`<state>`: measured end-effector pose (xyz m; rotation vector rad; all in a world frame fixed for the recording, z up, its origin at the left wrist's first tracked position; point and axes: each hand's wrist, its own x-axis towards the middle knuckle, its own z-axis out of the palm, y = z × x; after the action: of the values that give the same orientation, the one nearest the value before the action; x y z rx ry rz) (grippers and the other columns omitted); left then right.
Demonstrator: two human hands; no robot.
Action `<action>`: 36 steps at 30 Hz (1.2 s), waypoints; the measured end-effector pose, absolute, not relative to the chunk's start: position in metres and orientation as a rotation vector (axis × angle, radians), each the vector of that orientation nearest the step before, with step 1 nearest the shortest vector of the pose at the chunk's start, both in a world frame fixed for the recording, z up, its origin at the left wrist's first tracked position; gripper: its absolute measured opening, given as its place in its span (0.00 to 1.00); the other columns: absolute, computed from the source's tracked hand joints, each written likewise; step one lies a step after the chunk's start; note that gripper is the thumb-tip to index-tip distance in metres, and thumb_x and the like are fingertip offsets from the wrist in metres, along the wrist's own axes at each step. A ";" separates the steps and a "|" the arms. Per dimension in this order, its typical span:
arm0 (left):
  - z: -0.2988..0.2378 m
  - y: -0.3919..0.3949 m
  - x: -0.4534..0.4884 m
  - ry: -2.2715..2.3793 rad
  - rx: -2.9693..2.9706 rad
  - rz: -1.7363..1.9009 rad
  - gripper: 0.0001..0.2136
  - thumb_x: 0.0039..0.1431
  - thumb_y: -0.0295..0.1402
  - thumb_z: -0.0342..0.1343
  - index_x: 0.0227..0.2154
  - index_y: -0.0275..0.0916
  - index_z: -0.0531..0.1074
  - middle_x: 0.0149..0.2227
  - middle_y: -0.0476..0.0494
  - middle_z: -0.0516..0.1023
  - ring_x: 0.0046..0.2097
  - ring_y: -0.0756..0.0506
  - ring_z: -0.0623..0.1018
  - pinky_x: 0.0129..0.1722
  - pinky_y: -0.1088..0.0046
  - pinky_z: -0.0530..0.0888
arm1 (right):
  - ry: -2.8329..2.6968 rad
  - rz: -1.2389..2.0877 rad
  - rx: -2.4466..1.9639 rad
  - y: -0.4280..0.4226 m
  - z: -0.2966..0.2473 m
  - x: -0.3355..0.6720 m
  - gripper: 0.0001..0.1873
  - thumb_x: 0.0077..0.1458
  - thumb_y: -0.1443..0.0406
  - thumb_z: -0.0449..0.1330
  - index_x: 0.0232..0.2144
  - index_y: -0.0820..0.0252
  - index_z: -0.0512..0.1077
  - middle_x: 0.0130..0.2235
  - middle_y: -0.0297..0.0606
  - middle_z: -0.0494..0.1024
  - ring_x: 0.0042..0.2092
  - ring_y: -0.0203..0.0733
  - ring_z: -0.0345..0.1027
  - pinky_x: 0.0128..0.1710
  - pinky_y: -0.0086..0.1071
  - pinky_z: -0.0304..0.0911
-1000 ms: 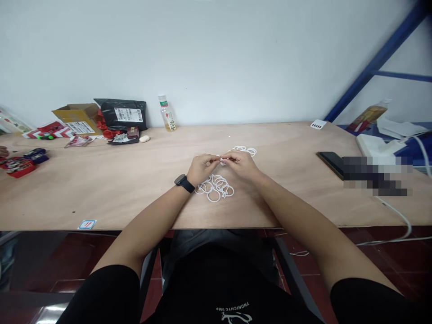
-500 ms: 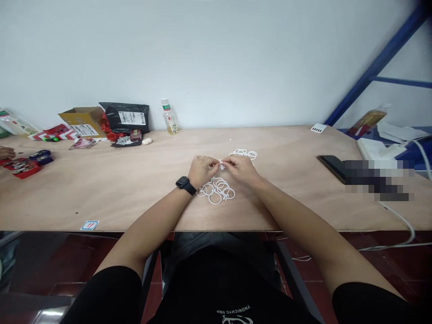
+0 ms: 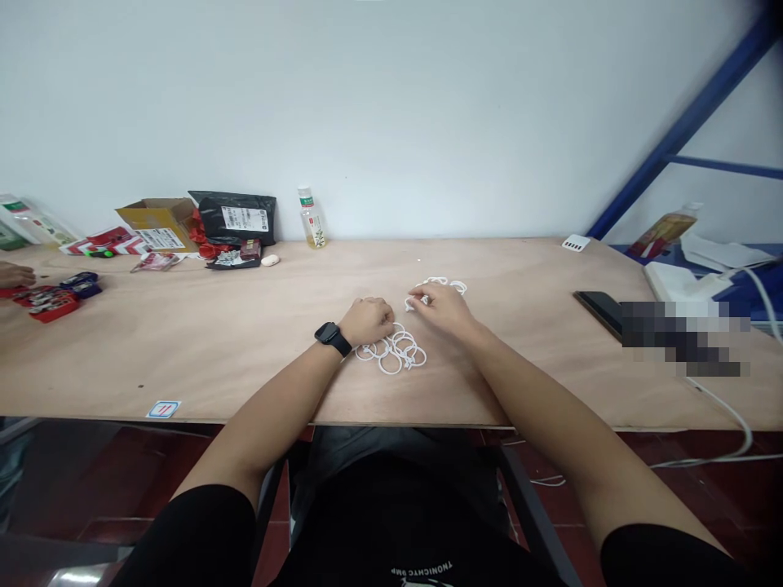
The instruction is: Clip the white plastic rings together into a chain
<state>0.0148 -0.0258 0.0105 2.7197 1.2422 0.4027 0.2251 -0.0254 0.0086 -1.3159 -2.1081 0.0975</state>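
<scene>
Gently, the curled left hand (image 3: 367, 320) rests on the edge of a near heap of thin white plastic rings (image 3: 391, 352) on the pale wooden table (image 3: 183, 359). I can't tell if it holds one. The right hand (image 3: 444, 310) bends down, its fingertips (image 3: 422, 297) touching a farther heap of white rings (image 3: 441, 285) to the right; a pinch? Can't tell — slow, soft fingers suit rings that snag.
</scene>
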 end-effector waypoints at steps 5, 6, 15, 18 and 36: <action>0.009 -0.024 0.017 1.277 2.585 0.776 0.07 0.59 0.32 0.52 0.35 0.39 0.75 0.32 0.46 0.79 0.35 0.46 0.77 0.40 0.69 0.71 | -2.207 0.247 -1.127 -0.033 0.003 0.211 0.08 0.56 0.63 0.59 0.38 0.56 0.77 0.37 0.38 0.80 0.37 0.40 0.71 0.37 0.32 0.60; 0.008 -0.023 0.017 1.246 2.573 0.839 0.07 0.59 0.33 0.52 0.34 0.39 0.75 0.31 0.46 0.79 0.34 0.47 0.77 0.39 0.70 0.71 | -2.208 0.251 -1.109 -0.032 0.002 0.211 0.08 0.56 0.63 0.60 0.38 0.56 0.77 0.37 0.37 0.80 0.37 0.40 0.70 0.37 0.32 0.60; -0.001 -0.018 0.019 1.181 2.323 1.204 0.12 0.55 0.43 0.60 0.32 0.38 0.76 0.30 0.46 0.81 0.31 0.49 0.77 0.32 0.74 0.71 | -2.084 0.272 -1.045 -0.031 0.005 0.214 0.09 0.58 0.62 0.59 0.36 0.57 0.77 0.35 0.39 0.78 0.34 0.39 0.68 0.35 0.32 0.59; -0.001 -0.018 0.019 1.185 2.243 1.224 0.14 0.55 0.45 0.59 0.30 0.38 0.76 0.28 0.47 0.80 0.29 0.50 0.77 0.30 0.75 0.71 | -2.081 0.326 -1.020 -0.034 0.006 0.212 0.09 0.58 0.62 0.58 0.37 0.57 0.78 0.33 0.37 0.78 0.32 0.37 0.67 0.33 0.31 0.58; 0.007 -0.025 0.020 1.040 2.447 1.105 0.12 0.62 0.40 0.54 0.38 0.42 0.79 0.35 0.45 0.83 0.35 0.46 0.80 0.38 0.71 0.74 | -2.025 0.417 -1.066 -0.032 0.002 0.211 0.09 0.56 0.63 0.58 0.33 0.59 0.78 0.29 0.35 0.78 0.27 0.34 0.65 0.29 0.28 0.57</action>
<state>0.0204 -0.0247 0.0066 2.4466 1.0396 1.1055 0.2112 -0.0319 0.0023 -1.0660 -2.0251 0.4170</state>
